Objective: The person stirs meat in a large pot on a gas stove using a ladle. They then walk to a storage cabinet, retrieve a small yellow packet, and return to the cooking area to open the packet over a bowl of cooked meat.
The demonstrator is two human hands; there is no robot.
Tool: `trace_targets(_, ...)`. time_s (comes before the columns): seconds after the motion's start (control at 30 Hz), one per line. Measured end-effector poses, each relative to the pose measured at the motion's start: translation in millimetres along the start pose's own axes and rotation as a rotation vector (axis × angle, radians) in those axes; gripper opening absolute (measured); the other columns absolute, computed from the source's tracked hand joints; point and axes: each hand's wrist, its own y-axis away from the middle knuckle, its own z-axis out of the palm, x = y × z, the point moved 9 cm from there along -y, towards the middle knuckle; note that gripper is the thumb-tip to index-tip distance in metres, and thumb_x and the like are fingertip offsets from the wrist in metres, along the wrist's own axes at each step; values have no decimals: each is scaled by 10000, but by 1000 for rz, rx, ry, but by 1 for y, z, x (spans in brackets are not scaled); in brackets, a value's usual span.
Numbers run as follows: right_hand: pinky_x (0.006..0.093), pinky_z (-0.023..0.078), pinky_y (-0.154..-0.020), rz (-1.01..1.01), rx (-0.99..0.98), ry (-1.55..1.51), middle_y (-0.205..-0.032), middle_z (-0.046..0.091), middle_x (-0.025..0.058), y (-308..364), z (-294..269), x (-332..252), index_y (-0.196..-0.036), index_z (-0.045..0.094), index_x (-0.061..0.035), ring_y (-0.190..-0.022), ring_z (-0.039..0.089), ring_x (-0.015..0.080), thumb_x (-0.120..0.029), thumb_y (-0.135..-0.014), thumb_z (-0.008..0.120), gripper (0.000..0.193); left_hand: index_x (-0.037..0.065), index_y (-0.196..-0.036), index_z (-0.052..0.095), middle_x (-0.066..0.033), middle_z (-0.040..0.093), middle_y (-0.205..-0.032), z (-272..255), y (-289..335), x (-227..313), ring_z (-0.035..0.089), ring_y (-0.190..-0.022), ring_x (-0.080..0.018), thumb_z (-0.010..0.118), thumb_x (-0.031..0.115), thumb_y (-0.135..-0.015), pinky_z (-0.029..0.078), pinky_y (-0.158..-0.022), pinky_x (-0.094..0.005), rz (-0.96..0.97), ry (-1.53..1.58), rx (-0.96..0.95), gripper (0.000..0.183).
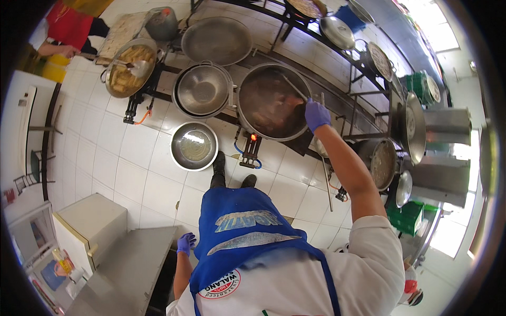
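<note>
My right hand [317,115], in a purple glove, is closed around the metal handle [296,88] of a long utensil at the right rim of a large round pot [246,120]. The handle slants over the pot's steaming brown contents; the utensil's working end cannot be made out. Reddish-brown pieces [282,105] show through the steam. Down by my left side hangs my left hand [186,243], also gloved in purple, its fingers apart and holding nothing. It is near the corner of a grey metal table [124,263].
Left of the pot are stacked metal pans [203,90], with a steel basin [194,146] on the tiled floor. A burner [252,150] glows under the pot. A long metal rod [328,184] leans at right. Across, a person in red [68,26] stands by a pan of food [129,73].
</note>
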Motion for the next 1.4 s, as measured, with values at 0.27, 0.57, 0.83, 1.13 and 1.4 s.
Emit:
trace_targets(0.27, 509, 607, -779, -82, -127, 246, -1040, 774, 117, -82, 1, -85, -981, 795, -130, -961, 756, 325, -227, -944, 581, 238, 101, -1162, 694, -82, 746, -1056, -21, 14, -38, 707, -808, -233, 521, 237, -989, 507, -714, -380, -34, 130, 46, 280)
trace_targets(0.57, 571, 603, -802, -115, -279, 238, -1164, 745, 145, -100, 41, -152, -1108, 781, -124, -1074, 726, 343, -205, -944, 589, 264, 126, -1154, 702, -68, 747, -1049, -51, 36, -61, 715, -829, -231, 547, 247, -989, 512, -694, -367, -130, 172, 105, 257)
trace_targets(0.83, 481, 614, -790, -366, -178, 197, -1106, 757, 158, -61, 57, -156, -1091, 773, -109, -1017, 744, 337, -184, -937, 579, 259, 85, -1166, 703, -73, 752, -1073, -51, 49, -67, 713, -854, -217, 528, 220, -988, 527, -725, -350, -123, 201, 102, 283)
trace_targets(1.13, 476, 598, -689, -404, -84, 38, -879, 733, 180, 23, 30, -107, -943, 661, -72, -809, 743, 347, -168, -948, 533, 161, 102, -1153, 713, -66, 752, -1049, -21, 47, -45, 704, -845, -204, 530, 243, -983, 516, -741, -354, 172, -252, 7, 287)
trace_targets(1.4, 470, 600, -712, -399, -96, -39, -876, 732, 189, 99, -7, -53, -970, 670, -48, -827, 742, 359, -149, -942, 529, 175, 107, -1203, 698, -74, 748, -1063, -49, 15, -39, 709, -878, -220, 519, 262, -995, 515, -760, -382, 80, -147, 2, 314)
